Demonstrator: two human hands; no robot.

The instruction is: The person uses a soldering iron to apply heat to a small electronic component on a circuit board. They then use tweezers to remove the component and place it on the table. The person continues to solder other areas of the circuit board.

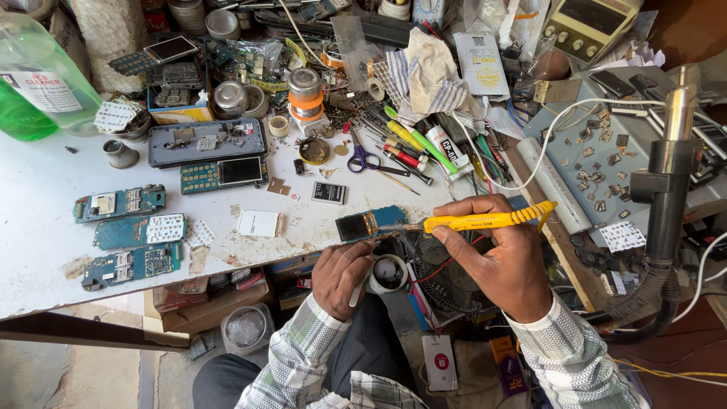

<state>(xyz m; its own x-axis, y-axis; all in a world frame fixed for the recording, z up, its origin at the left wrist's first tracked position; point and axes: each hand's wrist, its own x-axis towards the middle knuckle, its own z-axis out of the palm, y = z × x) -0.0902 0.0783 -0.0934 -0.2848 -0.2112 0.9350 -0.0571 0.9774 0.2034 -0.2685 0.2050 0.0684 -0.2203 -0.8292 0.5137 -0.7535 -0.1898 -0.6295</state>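
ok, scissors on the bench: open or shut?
Shut. The scissors lie flat on the white bench with the blades together, pointing up-left, and the purple handles side by side.

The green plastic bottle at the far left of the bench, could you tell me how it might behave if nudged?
The green bottle looks only partly filled, so it is probably light and may slide on the white bench. It seems tilted, so it might tip easily. Its clear wall probably flexes when squeezed.

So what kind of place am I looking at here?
Most likely a phone repair bench. The right hand holds a yellow soldering iron to a circuit board, bare phone boards lie on the white table, and a hot-air nozzle stands at the right.
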